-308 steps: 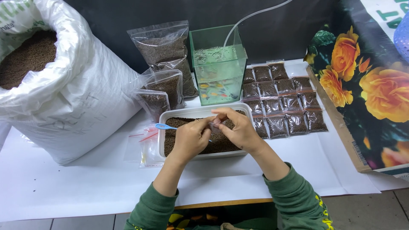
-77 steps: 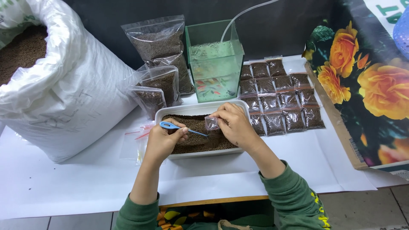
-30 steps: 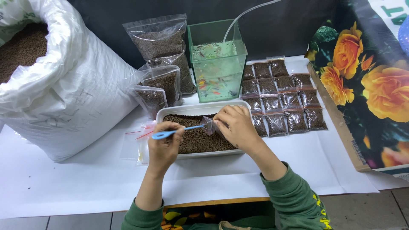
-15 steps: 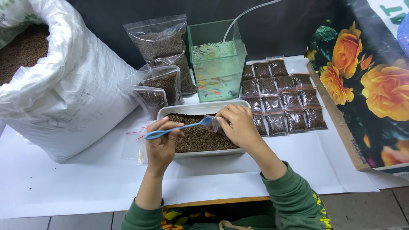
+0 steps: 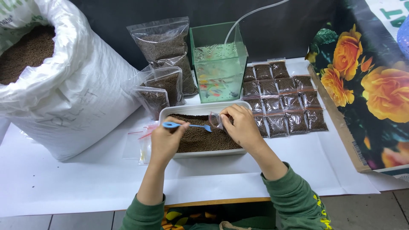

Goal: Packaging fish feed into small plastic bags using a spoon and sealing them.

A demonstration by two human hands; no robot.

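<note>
- Filling step: left hand (image 5: 165, 140) holds a blue spoon (image 5: 187, 125), its tip at the mouth of a small bag (image 5: 215, 120).
- Right hand (image 5: 240, 125) pinches that bag open over the tray (image 5: 170, 114) of brown pellets (on the desk).
- Next calls for tipping the spoon steadily into the bag.

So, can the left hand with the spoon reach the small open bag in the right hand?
Probably yes: the blue spoon in the left hand already points at the small bag, nothing between.

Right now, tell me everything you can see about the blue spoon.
The blue spoon is small, thin and plastic-looking, lying roughly level over the white tray of brown pellets. The left hand pinches its rounded handle end; its bowl points toward the small clear bag held by the right hand. Its load cannot be made out.
</note>
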